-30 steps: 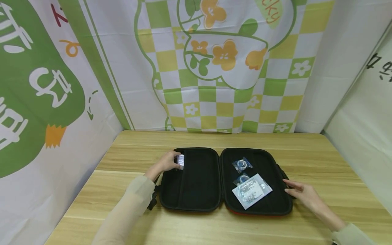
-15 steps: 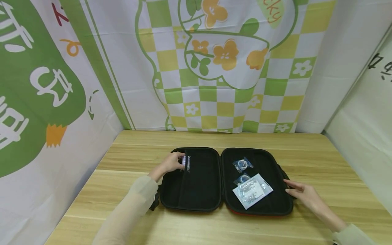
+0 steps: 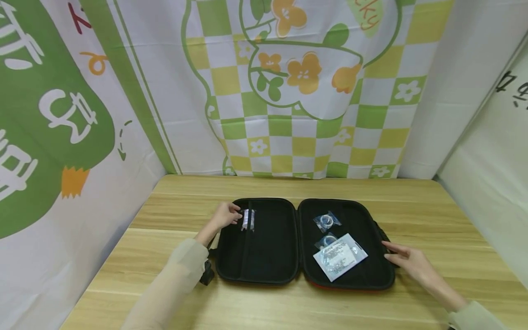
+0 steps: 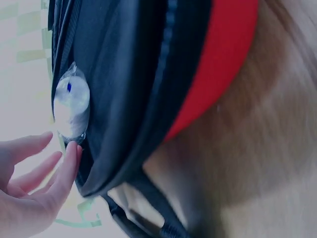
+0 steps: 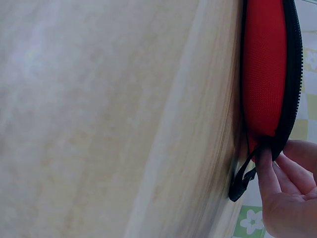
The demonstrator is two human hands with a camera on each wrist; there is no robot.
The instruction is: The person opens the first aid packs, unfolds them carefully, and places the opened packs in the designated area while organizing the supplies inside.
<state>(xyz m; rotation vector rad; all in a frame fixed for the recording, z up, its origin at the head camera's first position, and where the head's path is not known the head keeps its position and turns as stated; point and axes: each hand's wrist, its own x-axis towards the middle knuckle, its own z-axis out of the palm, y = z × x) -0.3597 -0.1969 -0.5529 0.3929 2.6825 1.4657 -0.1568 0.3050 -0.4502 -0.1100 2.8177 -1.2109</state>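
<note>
An unzipped black-lined case [image 3: 272, 250] with a red shell [image 5: 265, 64] lies spread flat on the table. In its left half, a white roll in clear plastic wrap [image 3: 245, 220] sits under a black band [image 3: 246, 256]. My left hand [image 3: 224, 215] is just left of the roll, holding nothing. Close up in the left wrist view, the fingertips of that hand [image 4: 39, 183] are extended near the lower end of the roll [image 4: 72, 106]. My right hand [image 3: 412, 265] holds the case's right edge; the right wrist view has its thumb and fingers [image 5: 266, 173] at the zipper rim.
The right half of the case holds a ring-shaped roll in a clear packet [image 3: 327, 222], another such packet [image 3: 328, 239] and a flat printed pouch [image 3: 340, 257] partly over it. A black strap [image 3: 207, 273] hangs at the left edge. Wooden table [image 3: 288, 307] surrounds the case.
My left hand moved slightly right with the roll, tucked it under the band, then let go and drew back left. The right hand has stayed at the edge.
</note>
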